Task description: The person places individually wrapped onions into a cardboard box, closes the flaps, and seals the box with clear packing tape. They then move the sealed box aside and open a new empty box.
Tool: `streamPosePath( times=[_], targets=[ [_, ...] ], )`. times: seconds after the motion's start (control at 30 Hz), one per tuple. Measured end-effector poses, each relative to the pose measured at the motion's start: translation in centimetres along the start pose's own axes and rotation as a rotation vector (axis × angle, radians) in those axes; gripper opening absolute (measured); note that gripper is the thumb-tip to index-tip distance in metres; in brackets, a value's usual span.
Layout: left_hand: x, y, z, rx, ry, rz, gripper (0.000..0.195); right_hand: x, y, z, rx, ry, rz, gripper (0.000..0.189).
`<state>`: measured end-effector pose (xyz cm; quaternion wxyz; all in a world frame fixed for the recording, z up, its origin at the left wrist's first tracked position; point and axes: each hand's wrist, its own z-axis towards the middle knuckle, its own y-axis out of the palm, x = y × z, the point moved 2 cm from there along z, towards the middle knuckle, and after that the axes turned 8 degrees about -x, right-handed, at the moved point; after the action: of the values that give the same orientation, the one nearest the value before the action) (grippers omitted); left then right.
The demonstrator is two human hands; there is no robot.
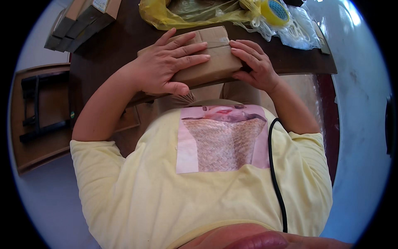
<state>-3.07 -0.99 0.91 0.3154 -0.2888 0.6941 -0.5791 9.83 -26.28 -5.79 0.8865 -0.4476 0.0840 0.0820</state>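
A closed brown cardboard box [214, 63] lies before me at the near edge of the dark wooden table [102, 62]. A strip of clear tape [216, 44] runs across its top near the right end. My left hand [174, 59] is spread over the top of the box, its thumb down along the near side, holding it. At the box's right end, my right hand [256, 63] grips with its fingertips on the upper edge and its thumb lower down. The box's left part is mostly covered by my left hand.
Several cardboard boxes [84, 25] are stacked at the back left. A yellow plastic bag [192, 21], a roll of tape [275, 12] and clear plastic bags [300, 31] lie along the back. Left of the table is a brown board [46, 146] with a black metal frame [37, 102].
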Motion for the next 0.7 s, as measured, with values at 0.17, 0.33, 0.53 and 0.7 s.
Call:
streamPosePath(
  times=[0.17,0.33,0.53,0.7],
  targets=[
    [-0.3,0.0,2.2,0.002,0.036,-0.026,0.087,0.4,0.2,-0.3,0.057,-0.005,0.075,0.057],
    [-0.2,-0.3,4.3,0.016,0.056,-0.028,0.085,0.4,-0.2,-0.5,0.062,-0.017,0.115,0.049],
    [0.2,-0.7,6.5,0.024,0.059,-0.008,0.085,1.1,-0.2,-1.0,0.139,0.045,0.283,0.028],
    [0.8,-1.8,8.4,-0.114,0.001,-0.022,0.086,1.7,0.2,-1.2,0.162,0.208,0.283,0.023]
  ],
)
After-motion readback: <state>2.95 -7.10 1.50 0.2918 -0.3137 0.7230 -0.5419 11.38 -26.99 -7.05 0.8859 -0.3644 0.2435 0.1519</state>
